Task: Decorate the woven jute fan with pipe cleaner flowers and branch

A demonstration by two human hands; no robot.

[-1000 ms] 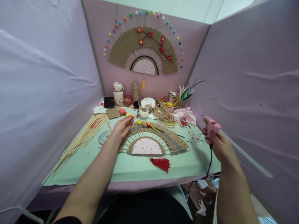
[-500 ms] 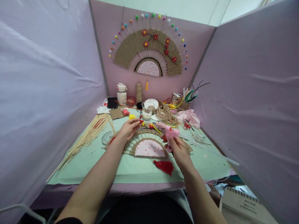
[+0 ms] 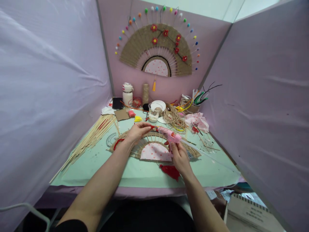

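Note:
My right hand (image 3: pixel 178 156) is wrapped round the handle of a pink glue gun (image 3: pixel 171 133), whose clear glue stick (image 3: pixel 198 149) trails out behind. The nozzle points left, close to a small red piece (image 3: pixel 152 126) pinched in the fingertips of my left hand (image 3: pixel 138 132); it looks like a felt flower part, partly hidden by the fingers. Below both hands lies a half-round twine fan (image 3: pixel 135 151) with a pink dotted centre (image 3: pixel 155 152). A red tassel (image 3: pixel 171 172) rests on the table in front of the fan, partly behind my right wrist.
Bamboo sticks (image 3: pixel 84 145) spread along the left. A clear cup (image 3: pixel 154 114), a twine heap (image 3: pixel 175 117), a white bottle (image 3: pixel 127 95) and pink cloth (image 3: pixel 198 122) stand or lie farther back. A finished fan (image 3: pixel 137 48) hangs on the back panel.
My left hand has shifted right with the red piece, and the glue gun has moved slightly left, so its nozzle is now close to the piece. The whole view has shifted a little.

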